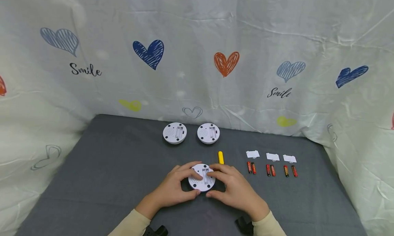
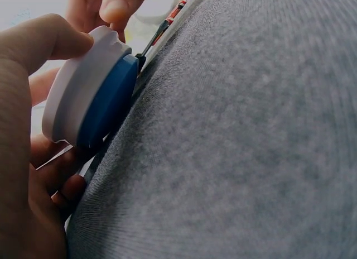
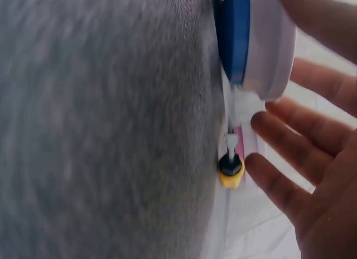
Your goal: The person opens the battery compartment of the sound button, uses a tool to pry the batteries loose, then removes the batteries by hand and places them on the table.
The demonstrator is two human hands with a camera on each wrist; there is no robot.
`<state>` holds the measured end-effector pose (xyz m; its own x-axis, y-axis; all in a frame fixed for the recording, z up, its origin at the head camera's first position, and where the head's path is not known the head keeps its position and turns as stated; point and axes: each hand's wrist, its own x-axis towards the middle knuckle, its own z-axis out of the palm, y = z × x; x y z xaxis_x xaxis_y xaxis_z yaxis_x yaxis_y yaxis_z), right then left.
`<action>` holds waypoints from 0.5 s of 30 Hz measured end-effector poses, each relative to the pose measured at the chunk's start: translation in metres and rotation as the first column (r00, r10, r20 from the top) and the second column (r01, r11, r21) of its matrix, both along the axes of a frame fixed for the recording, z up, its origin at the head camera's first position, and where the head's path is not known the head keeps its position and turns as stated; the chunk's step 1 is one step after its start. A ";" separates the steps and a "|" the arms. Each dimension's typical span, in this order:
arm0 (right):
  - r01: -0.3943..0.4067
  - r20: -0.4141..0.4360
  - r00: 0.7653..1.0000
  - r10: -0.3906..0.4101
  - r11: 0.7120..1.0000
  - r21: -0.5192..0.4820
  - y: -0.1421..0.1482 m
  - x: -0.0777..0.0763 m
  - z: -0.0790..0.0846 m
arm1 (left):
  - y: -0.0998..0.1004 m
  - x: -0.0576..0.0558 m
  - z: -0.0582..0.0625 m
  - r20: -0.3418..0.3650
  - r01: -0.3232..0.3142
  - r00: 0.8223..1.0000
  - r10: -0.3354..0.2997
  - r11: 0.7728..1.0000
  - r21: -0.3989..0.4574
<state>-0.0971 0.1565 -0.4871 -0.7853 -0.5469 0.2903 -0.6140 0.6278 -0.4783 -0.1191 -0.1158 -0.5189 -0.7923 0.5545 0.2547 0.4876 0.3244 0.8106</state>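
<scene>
A round white battery device (image 1: 200,186) lies on the grey cloth, its slotted battery compartment facing up. Its blue underside (image 2: 109,102) shows in the left wrist view. My left hand (image 1: 173,186) grips it, thumb on the near rim and index finger across the face. The right hand (image 1: 235,188) is at the opposite side, index fingertip at the compartment and thumb by the near rim. Its other fingers (image 3: 295,142) extend loosely past the rim in the right wrist view. Just behind that hand lies a yellow-handled screwdriver (image 1: 220,157), its shaft partly hidden.
Two similar devices, one on the left (image 1: 174,133) and one on the right (image 1: 208,133), stand at the back. To the right lie three white covers (image 1: 272,157), with several red batteries (image 1: 270,170) in pairs before them. A heart-printed curtain (image 1: 184,58) hangs behind the table.
</scene>
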 end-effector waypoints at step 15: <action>0.016 0.094 0.995 -0.012 0.999 -0.046 -0.018 -0.013 0.003 | -0.001 -0.004 0.000 -0.020 -0.069 0.997 0.071 0.996 0.059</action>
